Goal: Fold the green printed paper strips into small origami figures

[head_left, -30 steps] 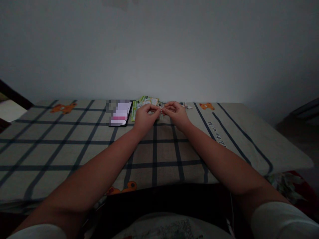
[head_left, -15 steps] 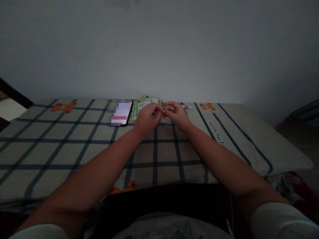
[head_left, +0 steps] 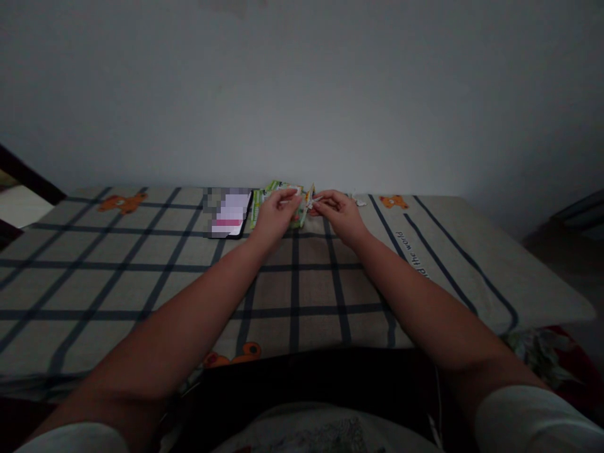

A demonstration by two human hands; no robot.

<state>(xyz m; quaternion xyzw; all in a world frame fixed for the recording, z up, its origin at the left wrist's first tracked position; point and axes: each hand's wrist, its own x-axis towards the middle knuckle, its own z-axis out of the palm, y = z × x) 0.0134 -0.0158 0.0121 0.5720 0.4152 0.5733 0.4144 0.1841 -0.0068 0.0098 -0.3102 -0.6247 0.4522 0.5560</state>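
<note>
Holding a small, crumpled white-and-yellow piece of thin material [head_left: 310,200] by its edge, the right hand [head_left: 344,217] has thumb and forefinger closed on it; the piece sits in the gap between the two hands, yellow part uppermost. Its exact nature is too small to determine. The left hand [head_left: 274,217] stands apart from the right, thumb and fingertips drawn near one another; whether anything is gripped there cannot be told.

Overlapping flat green-and-white printed packets [head_left: 283,186] lie behind and beneath the left hand, partly covered by it, with one edge showing in the gap between the hands. A dark-edged smartphone with a lit pale screen and a pink bar [head_left: 231,214] lies flat to the left of the left hand, just beside the packets. A small crumpled white scrap [head_left: 360,202] lies just beyond the right hand, to its right.

Both forearms extend over a bench covered in grey-beige cloth with dark blue lines [head_left: 316,289]. An orange bear print [head_left: 394,201] shows on the cloth to the right of the scrap. A plain grey-white wall [head_left: 302,94] rises beyond the hands.
</note>
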